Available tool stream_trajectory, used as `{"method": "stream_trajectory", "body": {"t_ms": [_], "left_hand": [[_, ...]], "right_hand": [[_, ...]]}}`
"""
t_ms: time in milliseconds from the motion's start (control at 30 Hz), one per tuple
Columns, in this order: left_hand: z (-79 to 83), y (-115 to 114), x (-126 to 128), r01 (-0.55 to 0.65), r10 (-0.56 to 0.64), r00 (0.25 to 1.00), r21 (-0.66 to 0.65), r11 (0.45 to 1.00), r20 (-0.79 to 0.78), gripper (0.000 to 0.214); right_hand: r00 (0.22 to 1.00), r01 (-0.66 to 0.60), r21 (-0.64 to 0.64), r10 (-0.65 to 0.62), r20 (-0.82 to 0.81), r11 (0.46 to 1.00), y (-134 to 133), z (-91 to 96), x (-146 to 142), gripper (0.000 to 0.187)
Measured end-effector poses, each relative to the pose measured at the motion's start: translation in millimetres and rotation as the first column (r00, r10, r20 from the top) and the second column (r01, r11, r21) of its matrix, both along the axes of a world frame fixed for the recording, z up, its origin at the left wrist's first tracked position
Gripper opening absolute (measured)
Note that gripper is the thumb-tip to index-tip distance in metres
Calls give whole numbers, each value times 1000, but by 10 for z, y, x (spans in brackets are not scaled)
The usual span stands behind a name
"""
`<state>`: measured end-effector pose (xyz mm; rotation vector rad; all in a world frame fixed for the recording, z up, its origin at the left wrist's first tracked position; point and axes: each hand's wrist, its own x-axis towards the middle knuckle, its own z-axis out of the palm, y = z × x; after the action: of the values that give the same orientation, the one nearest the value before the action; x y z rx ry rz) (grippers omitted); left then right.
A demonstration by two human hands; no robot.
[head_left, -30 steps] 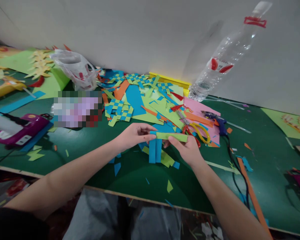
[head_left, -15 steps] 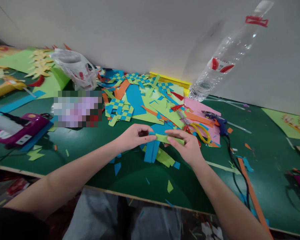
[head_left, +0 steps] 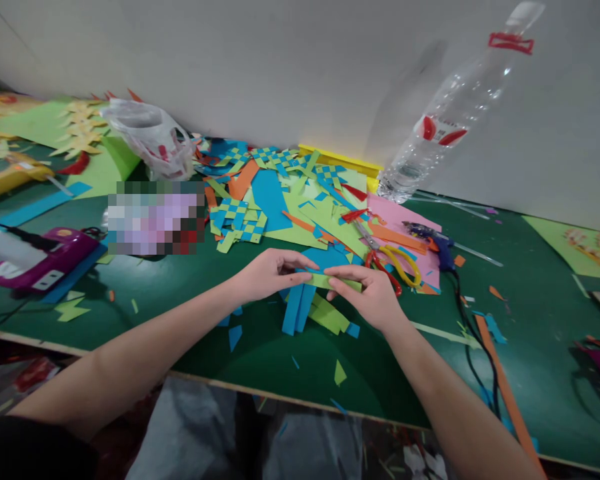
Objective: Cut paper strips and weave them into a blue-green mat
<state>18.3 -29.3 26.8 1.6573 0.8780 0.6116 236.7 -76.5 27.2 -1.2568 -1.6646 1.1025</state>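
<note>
Green paper strip (head_left: 321, 281) sits between left hand (head_left: 267, 275) and right hand (head_left: 375, 297), both pinching narrow, thumb against fingers. Left end and join with blue paper strips (head_left: 299, 308) hidden by left fingertips, can't make out; right part half covered. Long axis crosswise, right end dipping slightly; blue ones hang below grip.

- Your left arm wears a black sleeve (head_left: 35, 447), its folds lost in shadow.
- Below that sleeve, your left forearm (head_left: 150, 340) is bare.
- Your right forearm (head_left: 445, 380) is bare too.
- Your left hand (head_left: 265, 275) and right hand (head_left: 375, 297) are ungloved.
- Your trousers (head_left: 190, 427) are grey, softly creased cloth.
</note>
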Motion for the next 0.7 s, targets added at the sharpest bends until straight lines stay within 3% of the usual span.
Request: {"method": "stream_trajectory", "body": {"t_ms": [700], "left_hand": [[-47,17,-18,-5,5,1000,33,999,13,29]], "right_hand": [[998,6,16,-7,58,1000,16,-27,10,24]]}}
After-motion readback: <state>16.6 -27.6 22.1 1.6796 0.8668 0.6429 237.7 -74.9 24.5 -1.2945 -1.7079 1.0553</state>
